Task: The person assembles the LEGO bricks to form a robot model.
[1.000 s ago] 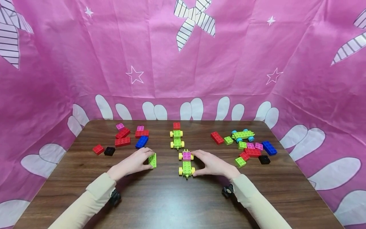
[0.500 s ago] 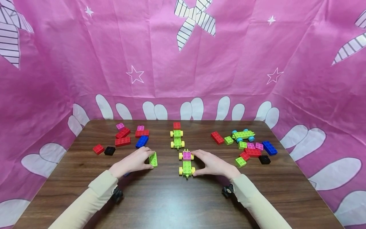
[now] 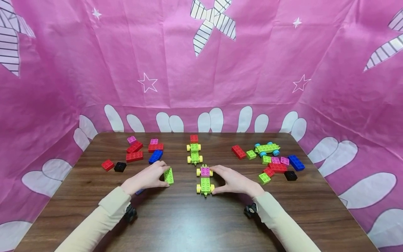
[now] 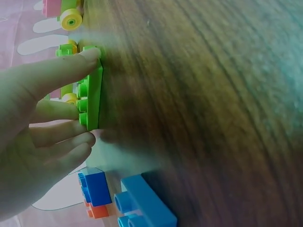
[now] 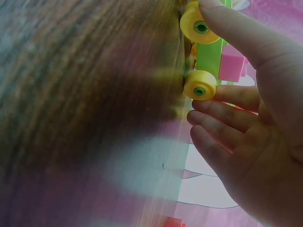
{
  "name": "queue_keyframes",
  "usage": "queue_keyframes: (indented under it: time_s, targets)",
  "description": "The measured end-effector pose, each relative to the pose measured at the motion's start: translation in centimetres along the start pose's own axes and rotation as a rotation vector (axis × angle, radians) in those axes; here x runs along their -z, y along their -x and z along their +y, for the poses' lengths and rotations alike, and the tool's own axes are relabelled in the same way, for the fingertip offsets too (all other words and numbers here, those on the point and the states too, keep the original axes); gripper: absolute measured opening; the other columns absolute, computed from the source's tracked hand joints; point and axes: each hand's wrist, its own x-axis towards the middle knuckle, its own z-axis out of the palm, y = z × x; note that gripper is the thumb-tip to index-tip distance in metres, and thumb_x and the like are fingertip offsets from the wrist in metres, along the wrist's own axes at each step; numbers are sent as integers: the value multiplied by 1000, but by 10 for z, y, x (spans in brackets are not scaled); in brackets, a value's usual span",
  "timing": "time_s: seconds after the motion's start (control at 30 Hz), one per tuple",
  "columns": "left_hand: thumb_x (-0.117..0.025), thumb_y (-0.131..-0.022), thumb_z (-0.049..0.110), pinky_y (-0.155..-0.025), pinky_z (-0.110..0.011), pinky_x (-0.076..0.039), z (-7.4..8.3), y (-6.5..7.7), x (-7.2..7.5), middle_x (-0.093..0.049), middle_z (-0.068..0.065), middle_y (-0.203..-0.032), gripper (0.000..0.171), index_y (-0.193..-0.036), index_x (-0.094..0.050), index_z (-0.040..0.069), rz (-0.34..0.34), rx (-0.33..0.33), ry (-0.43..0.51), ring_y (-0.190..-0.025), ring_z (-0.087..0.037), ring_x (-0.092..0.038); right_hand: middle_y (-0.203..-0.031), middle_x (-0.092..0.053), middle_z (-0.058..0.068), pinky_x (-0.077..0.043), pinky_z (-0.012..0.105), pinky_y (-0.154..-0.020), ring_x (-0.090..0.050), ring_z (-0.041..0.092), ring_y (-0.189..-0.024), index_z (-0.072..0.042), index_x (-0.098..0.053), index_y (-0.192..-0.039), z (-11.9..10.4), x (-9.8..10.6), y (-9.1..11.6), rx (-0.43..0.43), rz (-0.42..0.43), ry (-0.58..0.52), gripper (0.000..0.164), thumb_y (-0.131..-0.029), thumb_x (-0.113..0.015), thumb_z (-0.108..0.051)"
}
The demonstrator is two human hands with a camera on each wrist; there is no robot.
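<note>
Left of the table's middle, my left hand holds a lime-green building brick by its two ends, thumb at the near end. The left wrist view shows the thumb on the brick's end and its studs facing the palm side. My right hand grips a lime-green toy car base with yellow wheels along its right side. In the right wrist view the thumb lies at one yellow wheel and a finger reaches behind the other. A pink brick sits on the car's far end.
Beyond stands a second yellow-wheeled car with a red brick behind it. Red, pink, black and blue bricks lie at left. A blue-wheeled car and several loose bricks are at right. Another blue brick shows under my left wrist.
My left hand has shifted slightly right and turned the green brick a little. The blue brick under that wrist has come into sight. My right hand stays at the car.
</note>
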Motion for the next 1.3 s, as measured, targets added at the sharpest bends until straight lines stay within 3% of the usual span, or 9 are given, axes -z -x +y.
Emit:
queue_keyframes:
  time_s: [0.1,0.47,0.73,1.1,1.3]
  targets:
    - [-80,-71,33,-81,-37,-52,0,-2,-1,-59,-13,-102,61,-114,-61,-6,10,0,-1,-94,-22,-54,-141,-46,-1,-40,39,-108,-44,15,-130,-16,-39,-141,1,0,-1,-1,-3,5,86,-74,-68,-60]
    - [-80,-70,27,-92,-40,-49,3,-9,0,-59,-12,-111,61,-118,-57,-2,90,27,128,-104,-22,-55,-142,-45,-1,-39,39,-109,-44,15,-130,-17,-38,-141,0,2,0,-14,-9,-7,86,-73,-68,-60]
    - [-80,-71,28,-94,-41,-49,12,-15,5,-58,-9,-116,59,-120,-57,2,89,1,239,-107,-21,-56,-141,-46,-2,-39,39,-109,-44,15,-130,-17,-38,-142,2,0,0,-9,-5,-4,87,-73,-68,-60]
    - [-78,-73,31,-95,-42,-49,27,-26,8,-60,-7,-120,59,-122,-57,6,105,-1,312,-112,-23,-57,-142,-45,-2,-39,39,-109,-44,15,-130,-18,-38,-142,0,0,0,-16,-12,-16,86,-74,-68,-60]
    - [-77,-75,33,-95,-41,-49,36,-34,10,-59,-6,-122,58,-123,-57,8,107,-33,332,-114,-23,-57,-141,-46,0,-40,40,-108,-45,16,-129,-17,-39,-141,-1,1,0,-11,-11,-22,85,-74,-69,-59]
